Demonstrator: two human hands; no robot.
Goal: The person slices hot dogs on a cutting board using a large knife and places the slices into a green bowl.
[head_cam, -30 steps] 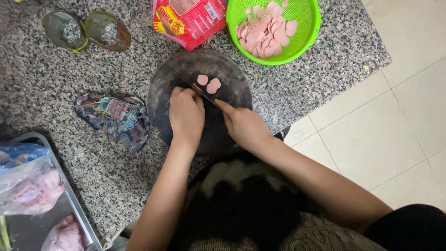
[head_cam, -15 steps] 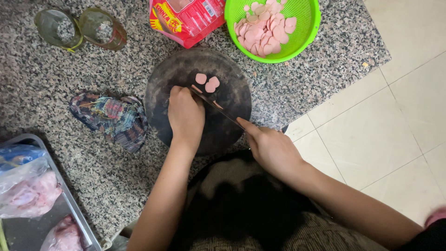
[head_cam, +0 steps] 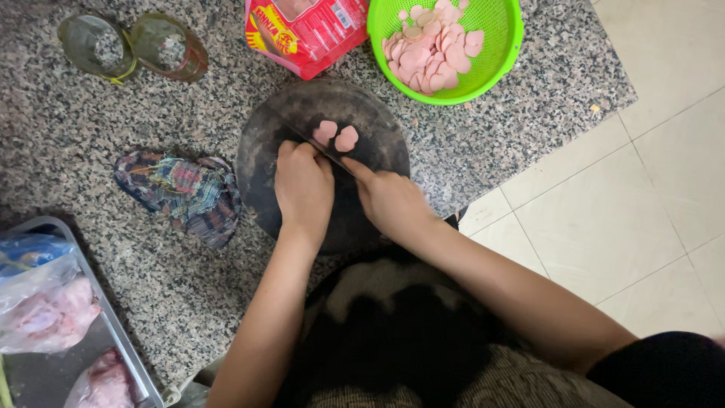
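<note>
A round, dark, worn wooden chopping board lay on the speckled grey granite worktop. On it the left hand pressed down, fingers curled over something hidden beneath them, while the right hand was closed around a thin dark knife beside it. Two flat pink sausage slices rested on the board just beyond the blade. Beyond the board stood a green plastic colander of pink slices and a red plastic packet. Left of the board lay a crumpled checked cloth; further left, two glass jars. Right of the board, pale floor tiles showed.
</note>
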